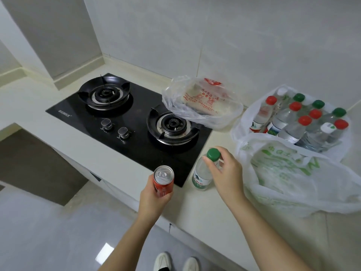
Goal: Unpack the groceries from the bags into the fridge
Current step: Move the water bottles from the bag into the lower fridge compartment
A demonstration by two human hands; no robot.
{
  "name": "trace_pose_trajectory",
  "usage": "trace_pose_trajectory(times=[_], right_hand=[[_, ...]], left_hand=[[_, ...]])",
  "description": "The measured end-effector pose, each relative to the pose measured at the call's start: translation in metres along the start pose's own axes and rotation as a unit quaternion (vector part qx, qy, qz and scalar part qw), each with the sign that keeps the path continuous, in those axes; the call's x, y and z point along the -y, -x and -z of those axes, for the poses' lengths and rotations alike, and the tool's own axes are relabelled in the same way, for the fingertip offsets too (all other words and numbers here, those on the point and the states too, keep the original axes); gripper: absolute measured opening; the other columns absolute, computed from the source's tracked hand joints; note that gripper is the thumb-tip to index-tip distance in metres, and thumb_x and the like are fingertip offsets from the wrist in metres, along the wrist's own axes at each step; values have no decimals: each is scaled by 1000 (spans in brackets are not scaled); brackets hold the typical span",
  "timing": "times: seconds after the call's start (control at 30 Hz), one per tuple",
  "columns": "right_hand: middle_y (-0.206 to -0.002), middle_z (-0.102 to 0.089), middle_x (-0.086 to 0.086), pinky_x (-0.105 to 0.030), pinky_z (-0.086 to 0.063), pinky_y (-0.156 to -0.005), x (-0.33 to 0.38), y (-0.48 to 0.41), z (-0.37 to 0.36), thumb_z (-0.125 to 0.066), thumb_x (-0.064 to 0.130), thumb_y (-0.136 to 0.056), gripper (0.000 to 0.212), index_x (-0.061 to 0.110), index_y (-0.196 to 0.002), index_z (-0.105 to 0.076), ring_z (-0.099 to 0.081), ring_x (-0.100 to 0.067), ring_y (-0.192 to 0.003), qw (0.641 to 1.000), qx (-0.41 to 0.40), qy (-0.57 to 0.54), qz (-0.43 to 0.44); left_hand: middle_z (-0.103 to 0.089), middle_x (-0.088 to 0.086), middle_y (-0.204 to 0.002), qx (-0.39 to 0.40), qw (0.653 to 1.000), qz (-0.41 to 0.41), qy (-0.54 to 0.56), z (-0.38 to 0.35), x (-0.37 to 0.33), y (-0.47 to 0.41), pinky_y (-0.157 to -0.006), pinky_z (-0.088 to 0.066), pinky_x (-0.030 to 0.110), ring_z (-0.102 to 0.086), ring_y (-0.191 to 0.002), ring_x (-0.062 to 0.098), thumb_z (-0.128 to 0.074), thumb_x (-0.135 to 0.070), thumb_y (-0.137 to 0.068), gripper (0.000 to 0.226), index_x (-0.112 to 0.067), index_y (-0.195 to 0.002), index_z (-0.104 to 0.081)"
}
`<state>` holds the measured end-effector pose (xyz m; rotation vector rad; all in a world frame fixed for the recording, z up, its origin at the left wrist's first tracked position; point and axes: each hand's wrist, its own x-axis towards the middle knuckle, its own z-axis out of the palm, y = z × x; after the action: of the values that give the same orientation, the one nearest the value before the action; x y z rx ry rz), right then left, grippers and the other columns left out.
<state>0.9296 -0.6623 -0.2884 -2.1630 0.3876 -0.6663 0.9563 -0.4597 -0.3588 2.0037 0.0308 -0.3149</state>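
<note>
My left hand (pixel 154 200) grips a red soda can (pixel 163 181) upright, just off the counter's front edge. My right hand (pixel 224 173) holds a clear water bottle (pixel 203 173) near its green cap; the bottle stands on the counter beside the stove. To the right, a white plastic bag (pixel 242 122) holds several water bottles (pixel 293 122) with red and green caps. A second white bag with green print (pixel 293 173) lies in front of it. A clear bag with red print (pixel 203 102) sits behind the right burner. No fridge is in view.
A black two-burner gas stove (pixel 129 122) is set into the cream counter (pixel 195 208), with two knobs near its front. White tiled walls (pixel 234 36) close the back. The grey floor (pixel 48 231) and my white shoes (pixel 175 261) are below.
</note>
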Motion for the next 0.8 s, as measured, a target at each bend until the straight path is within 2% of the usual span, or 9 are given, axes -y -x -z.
trace_pose_trajectory(times=[0.2,0.37,0.43,0.5,0.57,0.63,0.67,0.73,0.8], right_hand=[[-90,-64,16,-34,-52,-79,-1,0,-7,-73,27,-84,24,21,-102,-59,-62,-10,-87,998,4,-50,-48],[-106,-66,13,-33,-48,-95,-6,7,-15,-69,24,-85,25,23,-108,-58,-61,-8,-104,984,27,-147,-96],[-111,-64,18,-30,-46,-98,-11,12,-18,-71,27,-79,38,27,-114,-55,-59,-7,-110,977,32,-177,-112],[-120,-59,23,-26,-45,-100,-24,23,-25,-77,30,-69,65,27,-128,-47,-55,-6,-118,970,37,-193,-144],[-131,-52,21,-34,-41,-107,-44,37,-35,-80,31,-61,92,24,-142,-36,-49,-8,-127,963,43,-190,-188],[-139,-48,14,-45,-38,-111,-58,49,-45,-82,32,-58,102,21,-145,-31,-45,-9,-132,958,50,-181,-216],[-140,-48,11,-45,-39,-110,-63,54,-49,-82,31,-57,102,19,-144,-31,-46,-9,-131,955,52,-181,-228],[-134,-53,12,-37,-45,-106,-71,58,-58,-83,23,-58,96,14,-141,-35,-52,-5,-125,953,40,-177,-244],[-122,-59,21,-24,-49,-95,-77,57,-68,-85,5,-63,86,16,-136,-40,-58,-1,-114,954,17,-166,-250]], left_hand=[[-59,-20,-91,24,1000,-8,-8,-4,8,-11,-68,-43,14,-58,-82,2,-81,-12,-71,59,-33,-114,-45],[-63,-10,-103,43,999,-22,-5,-4,16,-16,-76,-44,20,-60,-93,11,-82,-14,-71,62,-33,-116,-44],[-61,-12,-105,49,998,-30,-6,-4,18,-16,-75,-43,17,-59,-94,9,-83,-16,-71,64,-30,-120,-45],[-58,-15,-109,63,997,-38,-5,-4,23,-17,-77,-43,14,-57,-97,6,-84,-18,-70,69,-31,-124,-43],[-59,-17,-114,83,995,-46,3,-2,32,-19,-81,-44,14,-58,-102,2,-85,-18,-68,73,-39,-122,-41],[-61,-18,-116,99,994,-52,0,0,41,-20,-85,-44,11,-58,-106,-2,-86,-20,-68,73,-44,-121,-42],[-61,-19,-116,103,993,-53,-1,1,45,-20,-85,-44,10,-58,-107,-2,-86,-21,-68,72,-44,-122,-43],[-63,-18,-115,107,993,-55,-3,3,50,-23,-85,-44,8,-59,-106,-2,-86,-22,-70,69,-43,-122,-46],[-65,-18,-110,110,992,-54,-13,3,52,-26,-81,-43,5,-60,-103,-3,-85,-21,-70,66,-46,-117,-46]])
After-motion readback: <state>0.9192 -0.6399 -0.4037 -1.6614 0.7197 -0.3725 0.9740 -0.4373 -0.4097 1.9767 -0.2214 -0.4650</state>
